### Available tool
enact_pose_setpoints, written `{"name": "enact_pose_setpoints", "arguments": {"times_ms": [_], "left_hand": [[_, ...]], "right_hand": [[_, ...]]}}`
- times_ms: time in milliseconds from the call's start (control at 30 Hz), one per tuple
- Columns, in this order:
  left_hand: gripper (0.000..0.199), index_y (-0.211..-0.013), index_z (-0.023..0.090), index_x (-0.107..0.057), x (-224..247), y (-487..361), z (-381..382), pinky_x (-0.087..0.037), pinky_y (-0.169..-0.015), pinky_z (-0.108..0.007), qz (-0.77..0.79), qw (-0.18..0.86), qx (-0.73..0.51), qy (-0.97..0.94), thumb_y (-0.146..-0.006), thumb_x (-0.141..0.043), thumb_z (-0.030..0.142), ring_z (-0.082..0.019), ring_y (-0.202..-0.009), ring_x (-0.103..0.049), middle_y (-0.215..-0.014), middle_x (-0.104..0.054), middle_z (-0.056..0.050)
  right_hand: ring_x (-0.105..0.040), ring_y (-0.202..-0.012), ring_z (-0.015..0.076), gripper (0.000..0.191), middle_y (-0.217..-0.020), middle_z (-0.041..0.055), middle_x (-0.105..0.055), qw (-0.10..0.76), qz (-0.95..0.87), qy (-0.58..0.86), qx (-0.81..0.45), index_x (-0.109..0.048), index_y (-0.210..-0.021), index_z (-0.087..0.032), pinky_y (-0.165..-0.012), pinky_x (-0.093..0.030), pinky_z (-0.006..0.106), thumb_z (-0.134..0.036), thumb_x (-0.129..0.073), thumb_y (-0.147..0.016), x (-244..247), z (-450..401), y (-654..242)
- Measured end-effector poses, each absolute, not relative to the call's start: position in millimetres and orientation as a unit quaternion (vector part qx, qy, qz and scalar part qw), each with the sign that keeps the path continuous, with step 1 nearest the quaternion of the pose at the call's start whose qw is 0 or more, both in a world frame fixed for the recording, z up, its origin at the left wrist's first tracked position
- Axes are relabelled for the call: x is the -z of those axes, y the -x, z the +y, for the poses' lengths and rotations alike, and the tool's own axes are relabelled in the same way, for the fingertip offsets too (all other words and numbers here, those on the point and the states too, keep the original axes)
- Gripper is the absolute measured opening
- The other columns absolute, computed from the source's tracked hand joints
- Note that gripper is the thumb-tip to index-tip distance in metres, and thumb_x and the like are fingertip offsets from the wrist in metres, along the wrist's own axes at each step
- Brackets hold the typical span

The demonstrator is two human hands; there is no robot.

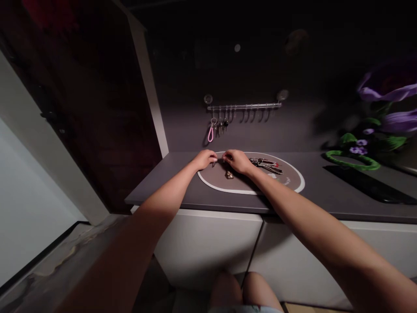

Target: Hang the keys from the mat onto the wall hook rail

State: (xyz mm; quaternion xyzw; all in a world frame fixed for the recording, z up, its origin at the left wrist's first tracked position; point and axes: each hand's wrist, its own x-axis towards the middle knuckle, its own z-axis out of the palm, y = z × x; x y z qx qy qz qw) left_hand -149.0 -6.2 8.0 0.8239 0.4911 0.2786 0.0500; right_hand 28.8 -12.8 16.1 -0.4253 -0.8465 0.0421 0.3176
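My left hand (204, 160) is closed in a pinch over the left part of an oval brown mat (215, 182) with a white rim. A small metal piece, seemingly a key (213, 164), shows just below its fingertips. Close by on the right, my right hand (238, 161) has its fingers curled together, and what they hold is hidden. Below those fingers lies a small gold-toned charm (229, 174); whether it is joined to anything in the hand, I cannot tell. Right of this hand, a bunch of keys and keychains (267, 165) rests on the mat.
A clear hook rail (244, 106) is fixed to the dark wall, with several keys (220, 126) and a pink loop strap (210, 133) on its left hooks. At right on the grey counter (156, 180) are a black flat object (368, 184) and purple flowers (387, 93).
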Motion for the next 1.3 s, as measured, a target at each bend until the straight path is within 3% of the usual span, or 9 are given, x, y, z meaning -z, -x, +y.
{"name": "enact_pose_setpoints", "arguments": {"times_ms": [200, 533, 967, 1300], "left_hand": [[0.015, -0.080, 0.014, -0.066, -8, 149, -6, -0.039, -0.067, -0.023, 0.491, 0.056, -0.274, -0.825, -0.071, -0.056, 0.020, -0.013, -0.071, -0.055, -0.077, -0.065, -0.003], [0.012, -0.074, 0.013, -0.066, -11, 143, -10, -0.038, -0.067, -0.023, 0.490, 0.050, -0.307, -0.814, -0.071, -0.057, 0.020, -0.012, -0.070, -0.055, -0.074, -0.065, -0.003], [0.011, -0.073, 0.009, -0.060, -11, 138, -9, -0.036, -0.052, -0.019, 0.465, 0.307, -0.480, -0.677, -0.070, -0.062, 0.019, -0.005, -0.050, -0.045, -0.054, -0.053, 0.002], [0.013, -0.077, 0.010, -0.058, -15, 136, -11, -0.039, -0.054, -0.018, 0.409, 0.435, -0.542, -0.591, -0.070, -0.064, 0.020, -0.004, -0.055, -0.050, -0.064, -0.057, 0.001]], "right_hand": [[-0.057, -0.077, 0.0163, 0.011, -0.086, 0.0063, -0.066, 0.299, -0.851, 0.432, -0.028, -0.066, -0.081, -0.020, -0.069, -0.036, 0.023, -0.020, -0.056, -0.075, -11, -10, -28], [-0.056, -0.081, 0.0173, 0.010, -0.088, 0.0059, -0.065, 0.288, -0.851, 0.436, -0.056, -0.066, -0.080, -0.020, -0.072, -0.037, 0.024, -0.023, -0.060, -0.072, -13, -9, -27], [-0.055, -0.075, 0.0158, 0.010, -0.082, 0.0045, -0.066, 0.301, -0.853, 0.421, -0.069, -0.065, -0.079, -0.020, -0.069, -0.037, 0.024, -0.024, -0.060, -0.072, -13, -8, -28], [-0.051, -0.061, 0.0097, 0.012, -0.069, 0.0009, -0.062, 0.432, -0.770, 0.408, -0.234, -0.063, -0.075, -0.016, -0.065, -0.038, 0.022, -0.024, -0.065, -0.066, -23, -15, -26]]}}
